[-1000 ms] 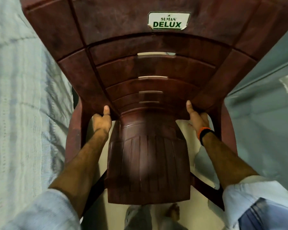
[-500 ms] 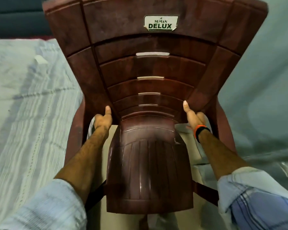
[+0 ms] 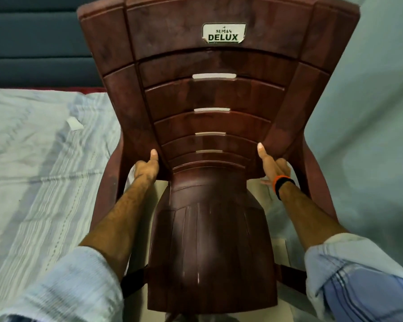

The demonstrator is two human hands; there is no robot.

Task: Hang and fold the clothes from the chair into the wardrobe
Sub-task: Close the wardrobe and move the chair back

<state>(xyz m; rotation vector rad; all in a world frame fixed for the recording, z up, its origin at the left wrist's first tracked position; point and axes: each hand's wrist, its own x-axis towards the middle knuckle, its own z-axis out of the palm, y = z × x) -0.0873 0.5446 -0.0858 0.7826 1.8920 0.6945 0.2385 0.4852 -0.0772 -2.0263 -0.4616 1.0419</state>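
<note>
Both hands on chair: left hand grips backrest's left edge, thumb up; right hand (orange-black band at wrist) grips right edge, fingers probably curled behind. Chair tilted, seat toward camera. Striped bedsheet left, pale wall right.

A bed covered in a pale, rumpled striped sheet fills the left side, a small white scrap lying on the sheet, a dark padded headboard rising behind it.
</note>
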